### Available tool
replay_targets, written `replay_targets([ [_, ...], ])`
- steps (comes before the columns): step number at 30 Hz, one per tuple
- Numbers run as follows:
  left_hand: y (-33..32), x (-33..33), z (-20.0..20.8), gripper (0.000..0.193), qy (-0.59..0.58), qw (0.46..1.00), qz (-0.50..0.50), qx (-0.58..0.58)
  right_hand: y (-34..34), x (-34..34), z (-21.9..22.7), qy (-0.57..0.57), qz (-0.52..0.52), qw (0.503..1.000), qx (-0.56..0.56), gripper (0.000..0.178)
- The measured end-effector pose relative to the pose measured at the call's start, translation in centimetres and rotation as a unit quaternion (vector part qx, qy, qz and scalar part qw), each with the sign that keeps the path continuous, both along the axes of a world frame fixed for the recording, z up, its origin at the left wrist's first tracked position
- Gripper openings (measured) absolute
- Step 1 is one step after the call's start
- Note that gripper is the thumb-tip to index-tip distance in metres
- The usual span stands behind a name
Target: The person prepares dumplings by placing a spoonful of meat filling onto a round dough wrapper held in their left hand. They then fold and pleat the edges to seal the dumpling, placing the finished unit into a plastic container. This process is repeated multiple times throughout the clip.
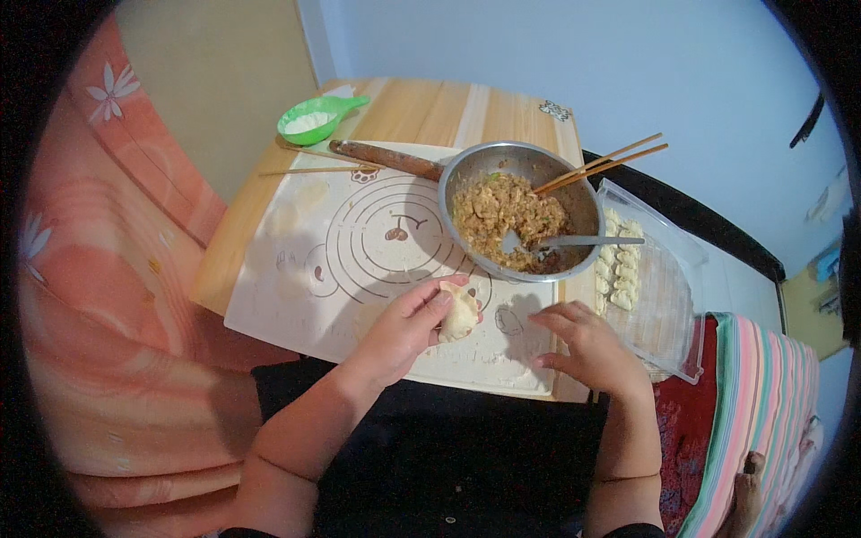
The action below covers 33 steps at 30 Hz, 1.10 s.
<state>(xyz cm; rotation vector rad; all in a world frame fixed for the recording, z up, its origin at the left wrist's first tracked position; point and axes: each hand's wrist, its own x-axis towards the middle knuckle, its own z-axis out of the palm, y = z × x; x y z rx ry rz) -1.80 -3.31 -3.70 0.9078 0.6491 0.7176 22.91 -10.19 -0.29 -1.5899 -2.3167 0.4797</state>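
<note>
A folded, pale dumpling [461,313] rests in my left hand [402,326], its fingers closed round it above the pastry mat [296,309]. Apart from it, on the right, my right hand [587,345] hovers with fingers spread and nothing in them. Beyond both hands stands a steel bowl [450,224] of brown minced filling [502,211]. A metal spoon [592,240] and a pair of chopsticks [619,163] lean in it. Several finished dumplings [625,282] lie in rows in a clear plastic tray [668,314] to the right of the bowl.
A wooden rolling pin [386,159] lies against the bowl's left side. At the table's far left sits a green scoop [309,128] of white flour, with thin sticks [314,170] nearer. Orange floral fabric [134,341] hangs at the left; a striped cloth [762,403] lies at the right.
</note>
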Motion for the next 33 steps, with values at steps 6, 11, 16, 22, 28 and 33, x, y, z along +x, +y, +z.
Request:
replay_targets([
  [6,-0.6,-0.9,-0.6,0.037,-0.056,0.996,-0.036,-0.058,0.3,-0.6,-2.7,0.069,0.029,0.997,0.011,0.035],
  [11,-1.1,-0.7,-0.6,0.039,-0.047,0.996,-0.056,-0.056,1.7,-2.7,-5.6,0.078,-0.048,0.993,0.079,0.019],
  [16,-1.3,0.0,-2.2,0.041,0.026,0.998,-0.056,0.029,3.0,-5.0,-4.0,0.377,-0.188,0.901,-0.1,0.015],
  [22,-1.2,1.5,-2.8,0.043,0.182,0.945,-0.007,0.272,3.5,-6.7,-2.2,0.256,-0.105,0.96,0.041,0.013],
  [28,-0.8,1.7,-2.4,0.04,0.168,0.958,0.011,0.233,3.9,-6.9,-1.7,0.198,-0.058,0.969,0.134,0.013],
  [33,-0.7,1.8,-2.4,0.035,0.066,0.99,-0.008,0.125,3.4,-7.0,-1.2,0.312,-0.087,0.944,0.059,0.02],
])
